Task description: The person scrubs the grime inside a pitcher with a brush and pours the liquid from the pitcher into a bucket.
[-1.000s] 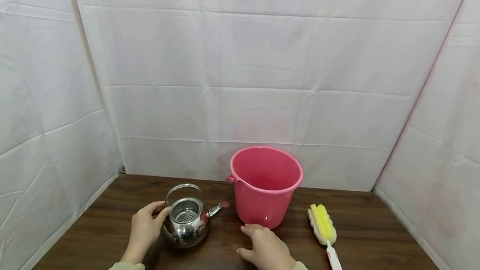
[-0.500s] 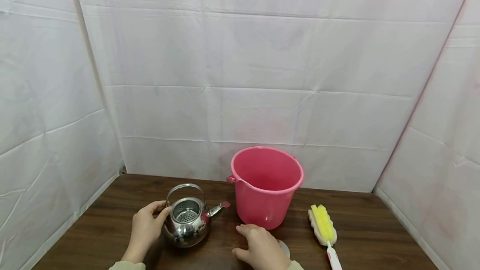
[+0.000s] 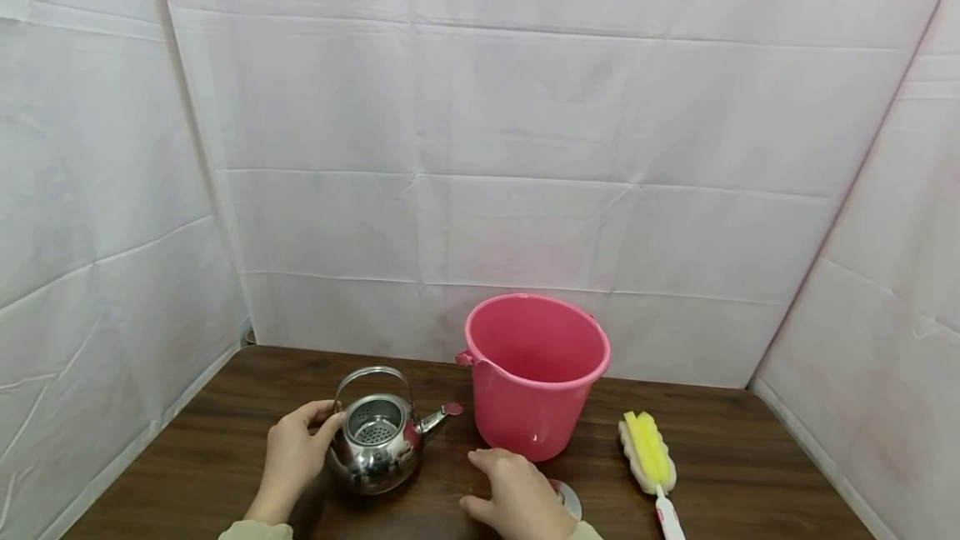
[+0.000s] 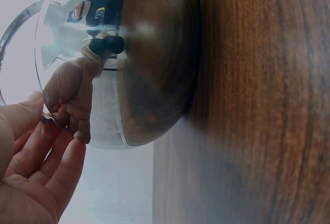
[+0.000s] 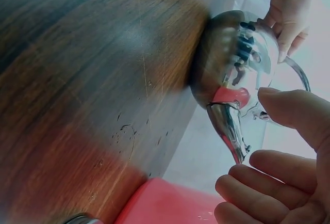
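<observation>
A shiny steel teapot (image 3: 375,469) stands uncovered on the table, its perforated strainer visible inside and its hoop handle raised. At the near end of that handle, my left hand (image 3: 294,457) pinches with thumb and fingers; fingertips (image 4: 77,149) also touch the pot's side in the left wrist view. My right hand (image 3: 517,497) hovers right of the teapot with fingers loosely spread, holding nothing. Beside it a round silver lid-like disc (image 3: 570,502) lies partly hidden. In the right wrist view the spout (image 5: 227,126) points toward the right fingers, apart from them.
Behind my right hand stands a pink bucket (image 3: 525,419). A yellow-and-white sponge brush (image 3: 648,452) with a white handle lies farther right. White sheeting (image 3: 480,148) encloses the dark wooden table (image 3: 750,473) at the back and sides.
My right hand has shifted a little to the left, and more of the silver disc shows beside it. The left hand keeps its pinch on the teapot's handle.
</observation>
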